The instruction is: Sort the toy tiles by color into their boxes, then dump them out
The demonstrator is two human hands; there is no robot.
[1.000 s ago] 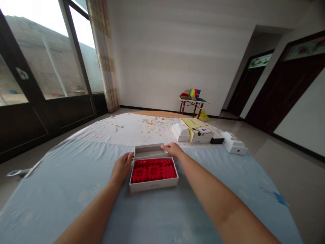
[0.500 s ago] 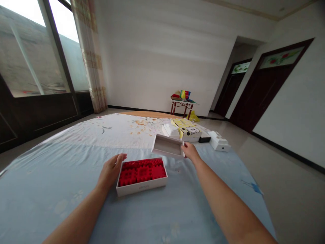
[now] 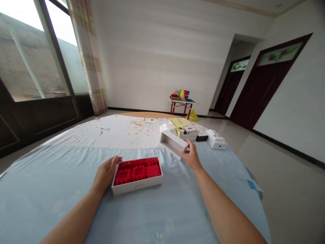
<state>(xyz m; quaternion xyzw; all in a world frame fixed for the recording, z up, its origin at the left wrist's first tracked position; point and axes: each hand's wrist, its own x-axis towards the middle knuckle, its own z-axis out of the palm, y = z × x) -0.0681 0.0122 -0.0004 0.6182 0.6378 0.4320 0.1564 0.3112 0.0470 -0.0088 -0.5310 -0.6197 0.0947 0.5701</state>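
Observation:
A white open box packed with red toothed plastic pieces lies on the pale blue cloth in front of me. My left hand is at the box's left end, its fingers stretched out along the side and not wrapped round it. Farther off and to the right, my right hand grips the near right end of a white box lid between thumb and fingers. The lid is tilted, with its hollow side towards me.
Behind the lid stand a yellow cartoon-print box, white moulded packaging, a black box and another white piece. A flowered cloth covers the table's far part. By the wall is a small table with colourful items.
My right hand has carried the lid slightly to the right and turned it, so its far end now points to the left rear. My left hand has stayed beside the box.

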